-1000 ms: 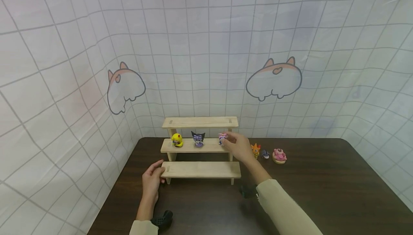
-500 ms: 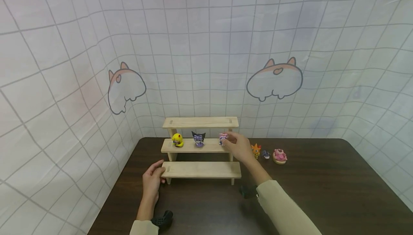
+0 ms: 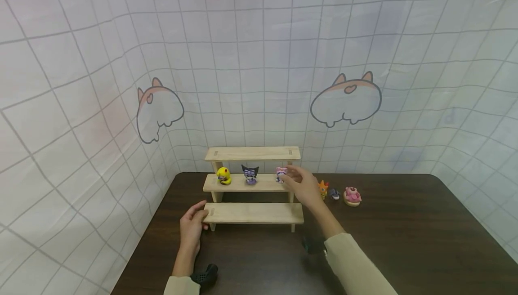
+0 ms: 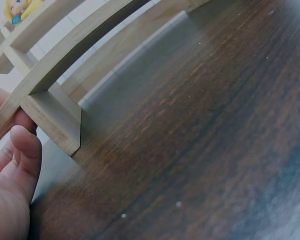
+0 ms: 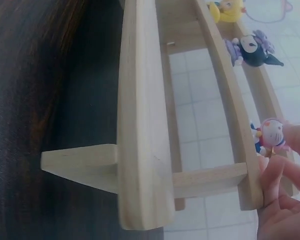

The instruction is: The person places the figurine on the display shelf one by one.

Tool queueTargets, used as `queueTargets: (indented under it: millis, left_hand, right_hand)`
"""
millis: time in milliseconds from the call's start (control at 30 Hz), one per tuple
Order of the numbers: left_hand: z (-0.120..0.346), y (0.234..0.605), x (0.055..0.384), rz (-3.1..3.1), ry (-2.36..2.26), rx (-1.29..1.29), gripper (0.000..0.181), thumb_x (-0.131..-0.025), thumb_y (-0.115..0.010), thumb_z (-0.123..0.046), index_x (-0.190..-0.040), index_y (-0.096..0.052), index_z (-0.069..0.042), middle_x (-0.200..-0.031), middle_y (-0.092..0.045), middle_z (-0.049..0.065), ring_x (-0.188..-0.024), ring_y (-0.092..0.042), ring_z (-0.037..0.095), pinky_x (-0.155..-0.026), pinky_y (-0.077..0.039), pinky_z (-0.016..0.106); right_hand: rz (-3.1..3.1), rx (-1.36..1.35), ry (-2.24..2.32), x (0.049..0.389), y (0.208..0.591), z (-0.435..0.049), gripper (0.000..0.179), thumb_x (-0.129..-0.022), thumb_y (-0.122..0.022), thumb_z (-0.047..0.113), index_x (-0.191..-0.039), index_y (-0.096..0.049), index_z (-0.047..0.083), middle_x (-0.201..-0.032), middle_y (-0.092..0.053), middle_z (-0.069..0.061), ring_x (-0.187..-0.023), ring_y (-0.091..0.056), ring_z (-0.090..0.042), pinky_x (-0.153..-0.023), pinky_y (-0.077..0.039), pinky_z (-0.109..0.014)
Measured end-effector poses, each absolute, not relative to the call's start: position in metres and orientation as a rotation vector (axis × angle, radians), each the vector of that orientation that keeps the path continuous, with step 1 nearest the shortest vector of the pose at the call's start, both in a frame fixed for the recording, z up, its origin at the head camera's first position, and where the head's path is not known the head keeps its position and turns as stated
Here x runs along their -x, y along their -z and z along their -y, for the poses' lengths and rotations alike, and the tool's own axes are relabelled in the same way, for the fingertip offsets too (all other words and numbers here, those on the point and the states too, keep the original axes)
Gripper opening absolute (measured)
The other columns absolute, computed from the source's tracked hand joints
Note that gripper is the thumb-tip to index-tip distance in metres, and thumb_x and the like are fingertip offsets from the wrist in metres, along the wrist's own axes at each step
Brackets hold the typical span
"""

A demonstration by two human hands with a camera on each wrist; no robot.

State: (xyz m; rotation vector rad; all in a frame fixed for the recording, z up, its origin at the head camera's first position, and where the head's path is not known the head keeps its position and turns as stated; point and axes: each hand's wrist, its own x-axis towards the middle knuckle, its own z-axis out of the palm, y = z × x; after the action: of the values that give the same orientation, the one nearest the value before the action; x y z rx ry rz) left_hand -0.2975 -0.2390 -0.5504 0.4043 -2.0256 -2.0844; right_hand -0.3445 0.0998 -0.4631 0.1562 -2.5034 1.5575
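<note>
A three-tier wooden display stand (image 3: 253, 212) stands on the dark table. My left hand (image 3: 191, 226) grips the left end of its lowest step, also visible in the left wrist view, where the fingers (image 4: 26, 142) wrap the end of the board. On the middle step's right end is a small pink-and-white figurine (image 3: 281, 175), its blue body showing in the right wrist view. My right hand (image 3: 304, 187) holds it lightly from the right, fingertips at its head and side. Left of it stand a black-and-purple figurine (image 3: 250, 176) and a yellow figurine (image 3: 224, 176).
On the table right of the stand are an orange figurine (image 3: 323, 189), a small dark figurine (image 3: 334, 194) and a pink figurine on a round base (image 3: 352, 196). A gridded cloth (image 3: 259, 61) with printed animals hangs behind and at both sides.
My right index finger has drawn slightly rightward from the pink-and-white figurine, so more of it shows. The left hand keeps its grip on the stand.
</note>
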Motion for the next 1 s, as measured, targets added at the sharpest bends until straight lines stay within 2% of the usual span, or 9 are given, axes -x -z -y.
queueTargets:
  millis: [200, 300, 433, 567, 667, 833, 1000]
  left_hand:
    - [0.238, 0.549, 0.298, 2.026, 2.077, -0.414, 0.04, -0.1, -0.059, -0.01, -0.139, -0.062, -0.005, -0.138, -0.059, 0.015, -0.069, -0.055, 0.007, -0.055, -0.049, 0.022]
    - [0.238, 0.549, 0.297, 2.029, 2.076, -0.416, 0.04, -0.1, -0.059, -0.009, -0.139, -0.061, -0.005, -0.139, -0.058, 0.017, -0.068, -0.054, 0.006, -0.055, -0.049, 0.021]
    - [0.237, 0.549, 0.296, 2.026, 2.08, -0.409, 0.04, -0.1, -0.058, -0.009, -0.14, -0.061, -0.004, -0.14, -0.057, 0.017, -0.069, -0.054, 0.006, -0.055, -0.048, 0.021]
    - [0.237, 0.55, 0.296, 2.017, 2.083, -0.402, 0.04, -0.1, -0.059, -0.009, -0.14, -0.061, -0.004, -0.141, -0.057, 0.017, -0.069, -0.054, 0.006, -0.055, -0.048, 0.021]
    - [0.237, 0.551, 0.296, 2.022, 2.086, -0.405, 0.04, -0.1, -0.059, -0.009, -0.14, -0.061, -0.004, -0.141, -0.057, 0.017, -0.069, -0.054, 0.007, -0.055, -0.048, 0.021]
    - [0.237, 0.551, 0.297, 2.029, 2.085, -0.407, 0.04, -0.1, -0.059, -0.009, -0.14, -0.061, -0.005, -0.14, -0.057, 0.016, -0.071, -0.054, 0.007, -0.055, -0.049, 0.021]
    - [0.238, 0.551, 0.299, 2.033, 2.081, -0.406, 0.04, -0.1, -0.059, -0.01, -0.14, -0.06, -0.005, -0.141, -0.057, 0.016, -0.072, -0.054, 0.007, -0.055, -0.049, 0.022]
  right_hand:
    - [2.39, -0.174, -1.659, 0.339, 0.473, -0.106, 0.044, -0.097, -0.07, 0.035, -0.136, -0.064, 0.015, -0.121, -0.07, -0.01, -0.113, -0.065, -0.029, -0.096, -0.054, -0.048]
    - [2.318, -0.2, -1.72, 0.338, 0.48, -0.109, 0.039, -0.099, -0.069, 0.031, -0.135, -0.065, 0.015, -0.12, -0.069, -0.011, -0.111, -0.065, -0.026, -0.097, -0.053, -0.042]
    - [2.212, -0.188, -1.788, 0.337, 0.489, -0.114, 0.034, -0.098, -0.069, 0.026, -0.129, -0.068, 0.013, -0.116, -0.069, -0.013, -0.103, -0.065, -0.017, -0.09, -0.054, -0.027]
    - [2.097, -0.182, -1.895, 0.332, 0.495, -0.122, 0.033, -0.099, -0.068, 0.019, -0.128, -0.067, 0.004, -0.108, -0.069, -0.018, -0.087, -0.065, -0.009, -0.079, -0.055, -0.021]
    - [2.032, -0.179, -1.981, 0.326, 0.499, -0.132, 0.033, -0.1, -0.066, 0.014, -0.128, -0.063, -0.003, -0.103, -0.069, -0.016, -0.08, -0.067, -0.007, -0.076, -0.058, -0.022]
    - [1.991, -0.113, -2.028, 0.322, 0.508, -0.152, 0.028, -0.098, -0.067, 0.01, -0.122, -0.064, -0.003, -0.096, -0.07, -0.002, -0.081, -0.069, -0.009, -0.074, -0.06, -0.023]
    - [2.014, -0.045, -2.04, 0.322, 0.514, -0.171, 0.03, -0.1, -0.067, 0.014, -0.123, -0.062, -0.005, -0.094, -0.071, -0.001, -0.08, -0.068, -0.01, -0.074, -0.06, -0.022]
